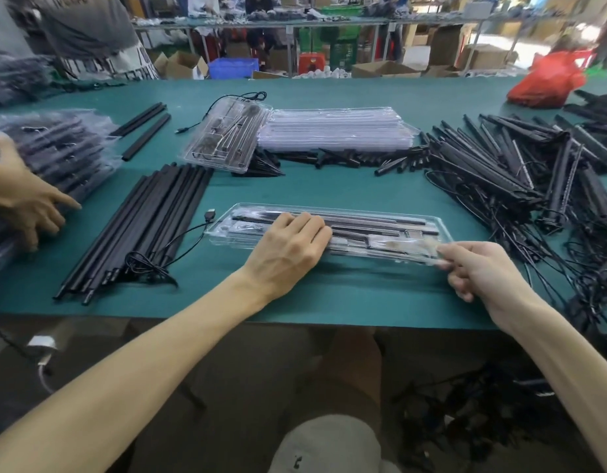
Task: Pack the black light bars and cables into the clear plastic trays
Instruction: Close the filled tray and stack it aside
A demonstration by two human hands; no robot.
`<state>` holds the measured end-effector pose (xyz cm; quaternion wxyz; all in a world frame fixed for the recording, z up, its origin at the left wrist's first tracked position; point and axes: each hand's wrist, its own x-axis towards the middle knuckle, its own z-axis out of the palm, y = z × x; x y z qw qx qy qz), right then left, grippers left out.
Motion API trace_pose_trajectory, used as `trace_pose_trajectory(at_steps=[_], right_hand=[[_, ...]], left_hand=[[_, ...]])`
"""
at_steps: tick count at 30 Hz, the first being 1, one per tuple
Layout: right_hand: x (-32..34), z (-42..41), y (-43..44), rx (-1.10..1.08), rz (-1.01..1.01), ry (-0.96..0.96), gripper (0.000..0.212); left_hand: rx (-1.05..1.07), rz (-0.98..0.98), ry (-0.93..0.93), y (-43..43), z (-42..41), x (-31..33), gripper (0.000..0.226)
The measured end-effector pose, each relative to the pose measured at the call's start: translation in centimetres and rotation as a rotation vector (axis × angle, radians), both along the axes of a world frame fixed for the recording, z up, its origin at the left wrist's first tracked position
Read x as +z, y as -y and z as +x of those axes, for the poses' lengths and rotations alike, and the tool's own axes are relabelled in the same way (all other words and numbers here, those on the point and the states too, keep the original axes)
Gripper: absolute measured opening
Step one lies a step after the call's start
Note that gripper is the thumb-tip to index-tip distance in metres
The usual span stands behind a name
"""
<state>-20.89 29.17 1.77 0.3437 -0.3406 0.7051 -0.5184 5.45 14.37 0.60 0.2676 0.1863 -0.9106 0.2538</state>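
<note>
Far left, another person's hand (25, 199) rests spread on a stack of filled trays (59, 145). A few loose bars (145, 131) lie just right of that stack, on the far side. Near left on the green table (329, 302) is a neat bundle of black bars (151, 220), with a coiled cable (146, 262) on its near end. The USB plug (210, 214) points toward the centre.

Centre far, one packed tray (227, 134) leans tilted on short black pieces. It touches a flat stack of empty trays (332, 129) to its right. A row of small black connectors (363, 159) lies just in front of that stack.

Centre near, the clear tray (390, 230) lies lengthwise with light bars (363, 221) and other parts already in its slots. The left hand (288, 247) lies palm down on the tray's left half. Its fingers are lightly bent and press on the contents, and its grip closes on nothing. The right hand (483, 271) has its grip pinched on the tray's near right corner, thumb and fingertips on the plastic edge.

Right, there is a big tangled pile of bars with cables (520, 172). A red bag (547, 80) sits far right.
</note>
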Motion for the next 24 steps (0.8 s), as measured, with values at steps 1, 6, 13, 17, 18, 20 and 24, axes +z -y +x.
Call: trace_pose_trajectory(at_steps=[1, 6, 13, 17, 18, 20, 24], right_hand=[[0.0, 0.1, 0.1, -0.019, 0.000, -0.004, 0.022], [-0.2, 1.3, 0.4, -0.153, -0.088, -0.445, 0.044], [2.8, 6.1, 1.6, 0.000, -0.343, -1.365, 0.036], [3.0, 8.9, 3.9, 0.172, -0.201, -1.590, 0.029], [3.0, 9.2, 4.4, 0.197, -0.192, -1.615, 0.024], [2.8, 9.6, 5.2, 0.236, -0.196, -1.632, 0.025], [2.6, 9.5, 6.1, 0.263, -0.232, -1.678, 0.029]], left_hand=[[0.006, -0.011, 0.006, 0.0, -0.2, 0.1, 0.013], [0.013, -0.063, 0.081, 0.4, -0.5, 1.8, 0.010], [0.003, -0.027, 0.120, 0.7, -0.7, 4.7, 0.011], [-0.025, -0.068, 0.126, -0.1, -1.2, 4.6, 0.010], [-0.033, -0.082, 0.117, -0.2, -1.2, 4.5, 0.010], [-0.041, -0.110, 0.101, -0.4, -1.2, 4.5, 0.011], [-0.029, -0.122, 0.103, -0.5, -1.0, 4.3, 0.009]])
